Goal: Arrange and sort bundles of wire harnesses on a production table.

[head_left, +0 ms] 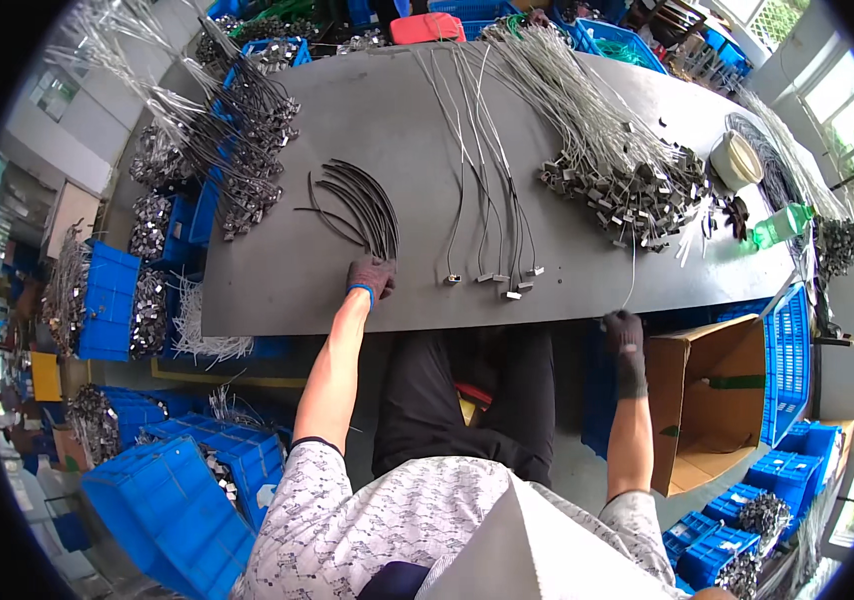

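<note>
Black tubes [379, 212] are lying on the tabletop [277, 290], reaching the left hand [372, 278], and a thin wire [634, 272] is hanging by the right hand [624, 333]; whether fingers are clamping either, I cannot tell. Loose wires [513, 296] are lying between, a wire pile [637, 190] is spreading beyond, and a cardboard box [722, 415] is crowding the right forearm [631, 440].
</note>
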Demonstrator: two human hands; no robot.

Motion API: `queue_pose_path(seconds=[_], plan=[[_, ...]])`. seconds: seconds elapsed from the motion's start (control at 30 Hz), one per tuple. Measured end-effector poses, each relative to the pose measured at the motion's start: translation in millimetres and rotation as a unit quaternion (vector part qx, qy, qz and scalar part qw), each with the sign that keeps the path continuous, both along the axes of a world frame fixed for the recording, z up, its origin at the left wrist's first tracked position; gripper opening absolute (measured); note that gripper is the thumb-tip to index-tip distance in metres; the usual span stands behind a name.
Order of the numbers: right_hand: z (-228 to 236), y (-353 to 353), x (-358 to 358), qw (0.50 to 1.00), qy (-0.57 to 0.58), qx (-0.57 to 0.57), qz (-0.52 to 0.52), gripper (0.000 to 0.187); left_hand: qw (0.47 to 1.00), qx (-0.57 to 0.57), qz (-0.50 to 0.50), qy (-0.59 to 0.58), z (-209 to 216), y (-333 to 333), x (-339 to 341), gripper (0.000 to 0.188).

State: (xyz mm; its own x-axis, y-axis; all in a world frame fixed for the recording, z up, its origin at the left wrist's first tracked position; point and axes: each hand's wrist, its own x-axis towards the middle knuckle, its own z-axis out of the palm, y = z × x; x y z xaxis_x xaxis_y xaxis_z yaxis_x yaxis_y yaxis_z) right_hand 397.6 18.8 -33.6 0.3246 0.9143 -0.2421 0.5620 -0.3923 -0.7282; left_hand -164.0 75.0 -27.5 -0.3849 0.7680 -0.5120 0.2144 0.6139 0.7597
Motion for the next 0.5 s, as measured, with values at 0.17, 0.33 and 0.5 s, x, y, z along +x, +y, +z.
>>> queue_pose_path(seconds=[0.17, 0.33, 0.5], plan=[[-9.4, -149.1, -20.5, 0.972, 0.207, 0.088, -0.073, 0.016, 0.969, 0.038, 0.061, -0.235, 15.0, -19.2, 5.0, 0.011], [-48.3, -369.1, -13.0, 0.919, -0.257, -0.232, 0.188, 0.020, 0.922, 0.085, 0.058, -0.373, 37.5, -24.6, 63.8, 0.012], [-59.7, -541.5, 6.1, 0.825, -0.254, -0.457, 0.212, 0.030, 0.874, 0.126, 0.029, -0.468, 50.0, -19.8, 158.0, 0.016]])
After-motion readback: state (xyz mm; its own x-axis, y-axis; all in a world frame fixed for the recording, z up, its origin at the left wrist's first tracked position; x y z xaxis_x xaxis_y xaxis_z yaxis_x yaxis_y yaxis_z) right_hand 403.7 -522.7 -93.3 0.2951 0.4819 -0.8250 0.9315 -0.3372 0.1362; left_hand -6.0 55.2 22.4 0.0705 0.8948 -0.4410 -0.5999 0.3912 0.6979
